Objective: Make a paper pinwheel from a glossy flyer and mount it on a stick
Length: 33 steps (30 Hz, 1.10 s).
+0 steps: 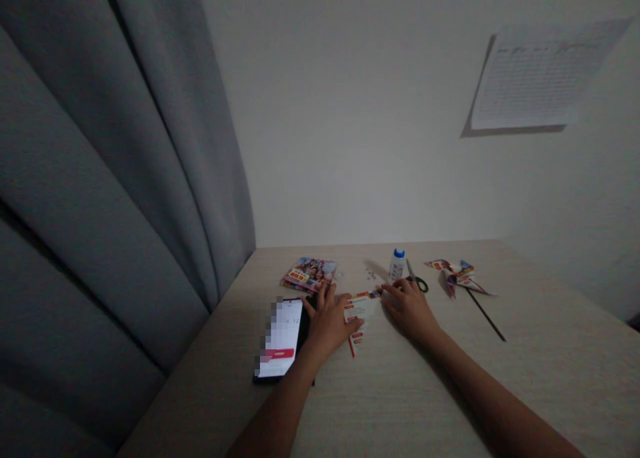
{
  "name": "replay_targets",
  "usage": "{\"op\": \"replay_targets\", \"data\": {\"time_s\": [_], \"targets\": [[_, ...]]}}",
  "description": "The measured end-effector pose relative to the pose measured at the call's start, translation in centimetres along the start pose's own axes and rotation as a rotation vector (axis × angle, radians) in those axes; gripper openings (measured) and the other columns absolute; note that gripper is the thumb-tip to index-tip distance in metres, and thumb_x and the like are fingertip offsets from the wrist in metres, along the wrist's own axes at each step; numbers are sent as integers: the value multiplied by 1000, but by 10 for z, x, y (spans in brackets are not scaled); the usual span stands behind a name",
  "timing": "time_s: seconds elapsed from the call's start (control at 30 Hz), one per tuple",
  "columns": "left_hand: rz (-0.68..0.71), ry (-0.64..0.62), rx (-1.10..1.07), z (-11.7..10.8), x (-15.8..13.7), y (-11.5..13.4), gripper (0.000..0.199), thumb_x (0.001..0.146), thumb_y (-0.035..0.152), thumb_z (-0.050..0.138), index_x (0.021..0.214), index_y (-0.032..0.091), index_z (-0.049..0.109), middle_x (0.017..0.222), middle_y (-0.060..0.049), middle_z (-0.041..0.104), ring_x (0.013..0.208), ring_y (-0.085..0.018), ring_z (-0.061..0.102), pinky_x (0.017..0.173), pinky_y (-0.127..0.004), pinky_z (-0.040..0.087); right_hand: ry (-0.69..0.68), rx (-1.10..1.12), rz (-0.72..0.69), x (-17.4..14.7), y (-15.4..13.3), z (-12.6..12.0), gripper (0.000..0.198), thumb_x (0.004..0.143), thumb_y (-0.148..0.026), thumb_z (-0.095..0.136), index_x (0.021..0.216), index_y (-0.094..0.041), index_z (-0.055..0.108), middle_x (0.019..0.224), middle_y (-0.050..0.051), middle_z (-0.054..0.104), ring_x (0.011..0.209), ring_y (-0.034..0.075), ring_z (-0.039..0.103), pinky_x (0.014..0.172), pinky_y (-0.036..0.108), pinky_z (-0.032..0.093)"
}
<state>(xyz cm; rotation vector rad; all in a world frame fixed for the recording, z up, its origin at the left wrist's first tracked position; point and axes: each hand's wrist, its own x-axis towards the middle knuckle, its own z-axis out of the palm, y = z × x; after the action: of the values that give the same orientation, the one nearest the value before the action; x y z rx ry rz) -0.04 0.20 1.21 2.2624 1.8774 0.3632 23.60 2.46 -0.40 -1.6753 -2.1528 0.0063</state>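
Observation:
A printed paper piece point(361, 307), white with red and coloured patches, lies on the table between my hands. My left hand point(329, 321) rests over its left side with fingers spread, the thumb on the paper. At the upper right corner of the paper, the bent fingers of my right hand point(407, 306) close on its edge; the exact grip is partly hidden. Just behind that hand stand a white glue bottle with a blue cap point(397, 265) and scissors with black handles point(421, 284). A lit phone point(280, 341) lies left of my left hand.
Colourful printed leaflets point(310, 273) lie beyond my left hand. Small scraps point(371, 273) are scattered near the bottle. A paper pinwheel point(457, 276) on a dark stick lies at the right. A grey curtain point(150, 145) hangs at the left; a wall point(360, 111) stands behind the table.

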Motion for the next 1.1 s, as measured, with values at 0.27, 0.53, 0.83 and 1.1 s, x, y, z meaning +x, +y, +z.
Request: {"op": "replay_targets", "data": {"time_s": [0.27,0.53,0.83,1.1], "targets": [[-22,88,53,7,0,4,59,90,64,54,136,28,61,162,-14,36,153,-39,18,112,-80,-1,-103,119,-182,-5,-13,1,35,95,-39,58,125,-27,69,130,10,65,122,28,54,104,47,42],[-76,102,82,5,4,0,51,96,59,48,132,26,63,164,-13,33,153,-39,17,111,-83,1,-105,112,-146,-2,-5,2,43,97,-49,53,130,-26,67,138,11,63,129,31,50,108,52,39],[-95,46,15,1,7,-3,37,92,51,61,121,30,68,164,-10,33,154,-37,17,112,-81,4,-148,136,-123,-1,1,3,59,90,-46,62,144,-23,56,148,10,56,136,32,43,115,55,32],[-99,82,-51,-1,7,-1,22,90,39,69,108,27,70,160,-9,40,153,-35,21,112,-81,8,-93,182,-227,1,-1,1,32,94,-28,57,123,-29,71,132,7,66,123,27,53,108,47,40]]}}
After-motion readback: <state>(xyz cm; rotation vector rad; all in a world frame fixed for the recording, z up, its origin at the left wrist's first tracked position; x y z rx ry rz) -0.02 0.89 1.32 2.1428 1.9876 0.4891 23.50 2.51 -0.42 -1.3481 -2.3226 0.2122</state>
